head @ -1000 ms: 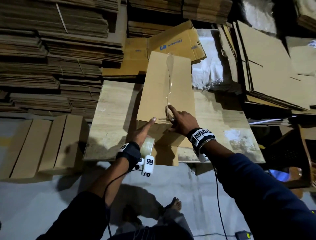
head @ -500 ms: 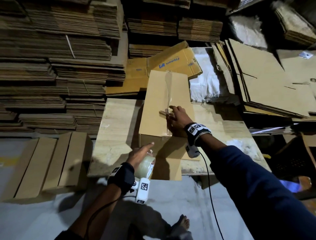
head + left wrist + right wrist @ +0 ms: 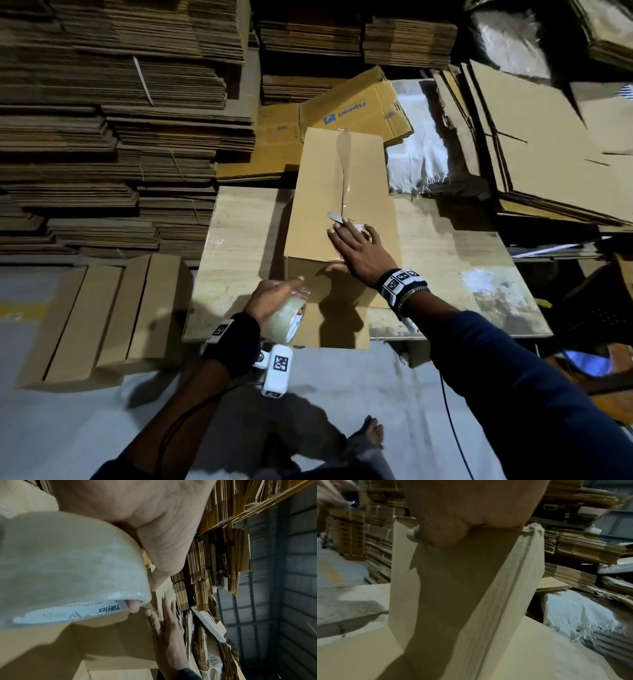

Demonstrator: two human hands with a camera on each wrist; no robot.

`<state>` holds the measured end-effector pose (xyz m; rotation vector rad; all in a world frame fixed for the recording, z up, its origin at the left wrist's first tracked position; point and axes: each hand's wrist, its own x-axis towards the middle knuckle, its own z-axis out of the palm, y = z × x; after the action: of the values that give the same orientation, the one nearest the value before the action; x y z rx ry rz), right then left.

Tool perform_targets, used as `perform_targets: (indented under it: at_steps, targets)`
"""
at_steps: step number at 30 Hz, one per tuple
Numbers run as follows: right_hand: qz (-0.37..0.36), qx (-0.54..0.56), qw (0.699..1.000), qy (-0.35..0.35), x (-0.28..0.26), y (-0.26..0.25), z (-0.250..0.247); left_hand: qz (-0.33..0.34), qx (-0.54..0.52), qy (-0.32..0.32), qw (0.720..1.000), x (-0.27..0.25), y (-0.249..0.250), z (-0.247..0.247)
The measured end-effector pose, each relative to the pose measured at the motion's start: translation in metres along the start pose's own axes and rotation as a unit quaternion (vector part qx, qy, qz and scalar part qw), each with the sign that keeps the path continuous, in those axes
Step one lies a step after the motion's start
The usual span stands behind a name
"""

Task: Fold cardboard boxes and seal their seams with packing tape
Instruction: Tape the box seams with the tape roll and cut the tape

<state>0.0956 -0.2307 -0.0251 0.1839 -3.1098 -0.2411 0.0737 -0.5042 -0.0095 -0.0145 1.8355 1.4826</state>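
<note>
From the head camera I see the folded cardboard box (image 3: 339, 205) lying on the wooden counter (image 3: 455, 274), a clear tape strip (image 3: 343, 161) running along its top seam. My right hand (image 3: 359, 251) lies flat on the box top near the seam, fingers spread, with a small blade (image 3: 335, 217) poking out beyond the fingertips. My left hand (image 3: 274, 298) has its grip curled round the tape roll (image 3: 286, 318) at the box's near end. The left wrist view shows the roll (image 3: 68, 568) close up, a fingertip inside its core. The right wrist view shows only my palm (image 3: 471, 507) pressed on cardboard (image 3: 471, 588); the fingers are hidden there.
</note>
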Motion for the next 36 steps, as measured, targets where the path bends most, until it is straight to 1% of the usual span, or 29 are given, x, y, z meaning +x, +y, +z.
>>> perform_targets:
  at_steps: [4,6,8,10,11,12,13,14,15,16,18,21,24,25,26,27,29,31,32,33,36]
  targets:
    - [-0.014,-0.012,1.0,-0.024,-0.002,0.001,0.002,-0.001,0.008,-0.009,1.0,-0.004,0.004,0.007]
    - [-0.012,-0.007,1.0,-0.014,-0.007,0.0,0.001,0.015,0.01,-0.032,0.999,-0.006,0.007,0.011]
    - [0.021,0.071,0.997,0.031,-0.018,-0.006,-0.007,0.039,0.034,-0.059,0.997,-0.006,0.011,0.011]
    - [0.072,0.16,0.979,0.106,-0.031,-0.018,-0.015,0.059,0.067,-0.091,0.992,-0.006,0.016,0.011]
    - [0.102,0.204,0.964,0.14,-0.036,-0.025,-0.022,0.067,0.074,-0.102,0.99,-0.005,0.018,0.011]
    - [0.134,0.272,0.943,0.138,-0.041,-0.032,-0.031,0.074,0.077,-0.11,0.988,-0.007,0.022,0.012]
    - [0.164,0.374,0.908,0.098,-0.043,-0.039,-0.042,0.081,0.078,-0.118,0.987,-0.007,0.025,0.013]
    - [0.186,0.481,0.856,0.03,-0.045,-0.045,-0.052,0.087,0.082,-0.129,0.985,-0.009,0.029,0.014]
    - [0.195,0.553,0.81,-0.022,-0.047,-0.05,-0.06,0.09,0.088,-0.141,0.982,-0.01,0.033,0.014]
    - [0.185,0.58,0.792,-0.039,-0.048,-0.052,-0.064,0.092,0.096,-0.152,0.979,-0.011,0.037,0.015]
    - [0.172,0.598,0.783,-0.014,-0.049,-0.051,-0.062,0.088,0.117,-0.155,0.977,-0.01,0.043,0.017]
    - [0.191,0.611,0.767,0.04,-0.052,-0.044,-0.055,0.09,0.152,-0.15,0.973,-0.004,0.049,0.022]
    - [0.2,0.612,0.762,0.065,-0.058,-0.04,-0.06,0.092,0.177,-0.157,0.967,-0.004,0.058,0.032]
    - [0.211,0.62,0.751,0.076,-0.061,-0.037,-0.064,0.087,0.18,-0.167,0.966,-0.008,0.062,0.034]
    - [0.226,0.639,0.73,0.085,-0.065,-0.034,-0.068,0.083,0.186,-0.171,0.964,-0.013,0.067,0.034]
    - [0.243,0.665,0.7,0.092,-0.068,-0.029,-0.07,0.089,0.196,-0.169,0.962,-0.018,0.073,0.033]
    - [0.261,0.708,0.65,0.093,-0.072,-0.022,-0.071,0.133,0.205,-0.166,0.955,-0.024,0.08,0.031]
    - [0.268,0.727,0.626,0.087,-0.074,-0.017,-0.071,0.185,0.224,-0.158,0.944,-0.027,0.085,0.029]
    - [0.275,0.729,0.621,0.093,-0.075,-0.014,-0.072,0.207,0.258,-0.14,0.933,-0.023,0.088,0.026]
    - [0.289,0.731,0.609,0.108,-0.076,-0.01,-0.073,0.221,0.298,-0.117,0.921,-0.02,0.089,0.02]
    - [0.36,0.736,0.548,0.167,-0.086,0.019,-0.068,0.234,0.371,-0.02,0.898,-0.005,0.095,-0.007]
